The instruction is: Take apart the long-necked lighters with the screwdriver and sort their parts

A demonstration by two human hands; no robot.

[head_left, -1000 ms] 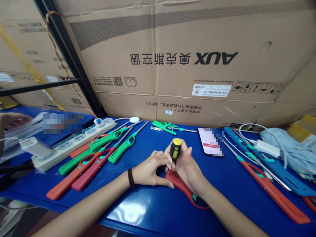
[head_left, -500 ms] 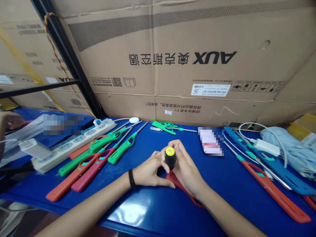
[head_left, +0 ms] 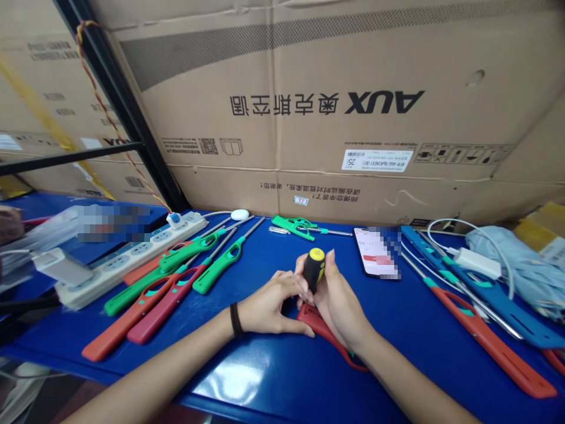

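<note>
In front of me a red gas lighter [head_left: 325, 328] lies on the blue table. My left hand [head_left: 270, 303] pinches its near-left part, thumb at the handle's end and curled fingers on the far side close to the screwdriver's lower part. A stubby screwdriver [head_left: 314, 272] with a black and yellow handle stands nearly upright over the lighter, slightly tilted. My right hand [head_left: 338, 306] is closed around that handle, thumb up along its side. The screwdriver's tip is hidden by fingers, as is much of the lighter.
Several green, orange and red lighters [head_left: 165, 306] lie left beside a white power strip [head_left: 132, 253]. At the back are a green lighter [head_left: 293, 225] and a phone [head_left: 375, 253]. Orange [head_left: 489, 338] and blue lighters [head_left: 498, 300] lie right. A cardboard box [head_left: 309, 59] stands behind.
The screwdriver handle has shifted a little right and up and leans more, and my right thumb and fingers have changed their hold on it. My left hand stays almost still.
</note>
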